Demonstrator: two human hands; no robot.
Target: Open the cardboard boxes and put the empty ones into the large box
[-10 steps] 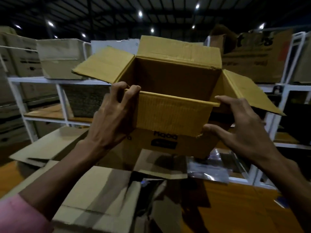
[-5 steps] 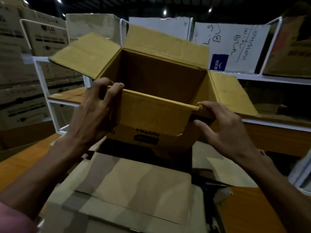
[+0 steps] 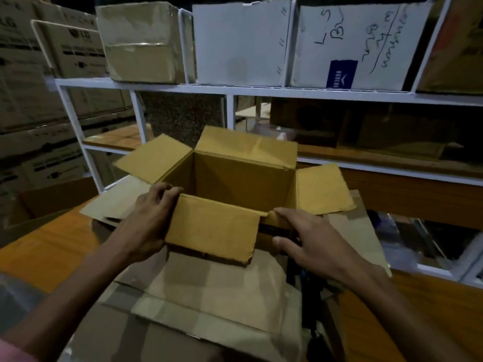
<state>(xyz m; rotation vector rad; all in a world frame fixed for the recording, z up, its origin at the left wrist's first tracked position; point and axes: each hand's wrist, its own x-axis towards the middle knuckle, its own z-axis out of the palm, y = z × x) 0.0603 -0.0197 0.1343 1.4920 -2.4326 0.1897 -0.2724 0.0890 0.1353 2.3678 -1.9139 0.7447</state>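
Cardboard fills the head view: the small box (image 3: pixel 235 189), all four flaps open and nothing visible inside, sits upright between the hands, directly above the large box (image 3: pixel 209 296), whose pale flaps spread beneath it. Left hand (image 3: pixel 149 220) curls its fingers over the near-left corner. Right hand (image 3: pixel 305 244) pinches the near-right corner, thumb underneath, so the drop looks straight down.

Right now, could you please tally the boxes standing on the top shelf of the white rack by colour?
Brown cardboard boxes: 2
White boxes: 2
Total: 4 on the white rack, counting the partly cropped brown box at the right.
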